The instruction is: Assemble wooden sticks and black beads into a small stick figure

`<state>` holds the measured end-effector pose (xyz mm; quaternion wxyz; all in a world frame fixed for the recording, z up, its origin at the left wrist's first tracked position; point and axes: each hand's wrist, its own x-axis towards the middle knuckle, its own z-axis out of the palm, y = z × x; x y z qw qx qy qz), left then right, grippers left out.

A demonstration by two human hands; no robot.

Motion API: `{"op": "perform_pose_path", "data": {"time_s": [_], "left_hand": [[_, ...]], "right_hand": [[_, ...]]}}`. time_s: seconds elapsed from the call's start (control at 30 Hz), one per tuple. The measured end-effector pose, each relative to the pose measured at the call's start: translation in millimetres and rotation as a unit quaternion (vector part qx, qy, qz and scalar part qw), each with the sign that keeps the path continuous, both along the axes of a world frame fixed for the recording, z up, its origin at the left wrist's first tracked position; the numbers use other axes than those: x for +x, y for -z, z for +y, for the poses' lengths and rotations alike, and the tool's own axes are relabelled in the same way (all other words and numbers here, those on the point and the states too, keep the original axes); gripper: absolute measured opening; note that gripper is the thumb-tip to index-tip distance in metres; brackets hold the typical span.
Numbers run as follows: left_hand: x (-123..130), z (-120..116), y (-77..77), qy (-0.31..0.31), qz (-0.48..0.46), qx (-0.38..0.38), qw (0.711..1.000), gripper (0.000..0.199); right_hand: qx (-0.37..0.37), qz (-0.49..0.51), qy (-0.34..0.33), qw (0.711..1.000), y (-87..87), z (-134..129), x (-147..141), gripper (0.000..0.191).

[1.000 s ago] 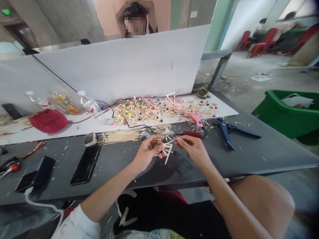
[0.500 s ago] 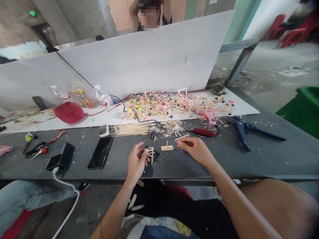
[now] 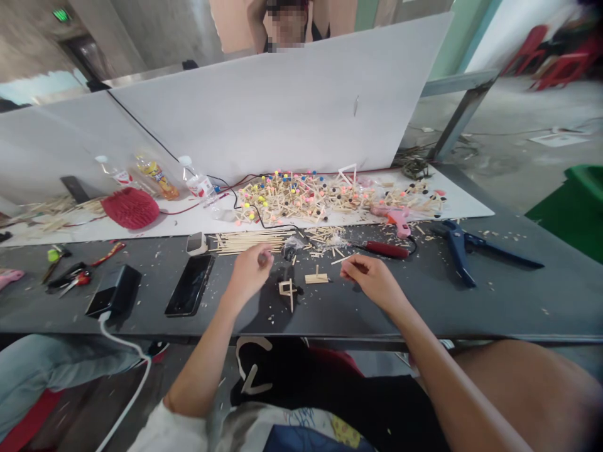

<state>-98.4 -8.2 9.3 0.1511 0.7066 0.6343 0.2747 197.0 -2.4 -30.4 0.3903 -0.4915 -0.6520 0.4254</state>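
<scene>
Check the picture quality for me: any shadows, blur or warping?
Head view: soft shadows on the dark tabletop, including beside the small stick frame; red chairs blurred in the background; knee smeared towards the right edge, apparently stretched by the wide lens; top right corner dark; whatever the left hand may grip is unclear.

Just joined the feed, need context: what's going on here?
A person's bare right hand is at a thin pale wooden stick, maybe pinching it. The left hand hovers with curled fingers; any grip is unclear. Between them, a small open frame of pale wooden sticks and a flat pale wooden piece with a peg rest on the dark grey table.
</scene>
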Motion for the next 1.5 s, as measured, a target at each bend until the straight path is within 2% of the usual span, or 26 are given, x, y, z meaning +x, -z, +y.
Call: {"op": "perform_pose_path", "data": {"time_s": [0.07, 0.13, 0.17, 0.27, 0.4, 0.57, 0.7, 0.87, 1.1, 1.23, 1.37, 1.5], "left_hand": [[6, 31, -8.5, 0.043, 0.062, 0.007, 0.997, 0.035], [13, 58, -7.7, 0.074, 0.136, 0.006, 0.988, 0.055], [17, 68, -4.2, 0.073, 0.162, -0.003, 0.984, 0.057], [24, 83, 12.2, 0.059, 0.167, 0.002, 0.984, 0.038], [26, 83, 23.8, 0.064, 0.141, 0.038, 0.987, 0.02], [35, 74, 8.8, 0.12, 0.093, 0.093, 0.984, 0.009], [48, 57, -2.8, 0.214, -0.007, 0.118, 0.97, 0.011], [57, 45, -1.2, 0.279, -0.039, 0.143, 0.949, 0.014], [58, 49, 9.3, 0.332, -0.027, 0.178, 0.926, 0.018], [58, 49, 11.3, 0.364, -0.011, 0.206, 0.908, 0.018], [58, 49, 11.0, 0.344, -0.014, 0.201, 0.917, 0.016], [57, 49, 11.6, 0.32, -0.035, 0.189, 0.928, 0.016]], "right_hand": [[-0.004, 0.017, 0.008, 1.0, 2.7, 2, 0, 0.026], [-0.009, 0.036, 0.022, 0.999, 5.1, 4, 0, 0.025], [-0.011, 0.045, 0.031, 0.998, 5.8, 4, 0, 0.026], [-0.006, 0.055, 0.054, 0.997, 5.9, 5, -1, 0.025], [0.011, 0.06, 0.068, 0.996, 3.3, 6, -6, 0.024], [0.046, 0.079, 0.079, 0.993, -1.7, 9, -16, 0.026], [0.122, 0.081, 0.051, 0.988, -10.7, 7, -24, 0.024], [0.161, 0.08, 0.03, 0.983, -17.8, 1, -26, 0.024], [0.135, 0.112, 0.018, 0.984, -13.3, 3, -26, 0.025], [0.083, 0.125, 0.026, 0.988, -7.2, 6, -29, 0.027], [0.05, 0.126, 0.026, 0.99, -5.0, 6, -29, 0.029], [0.052, 0.073, 0.035, 0.995, -9.8, 4, -27, 0.024]]}}
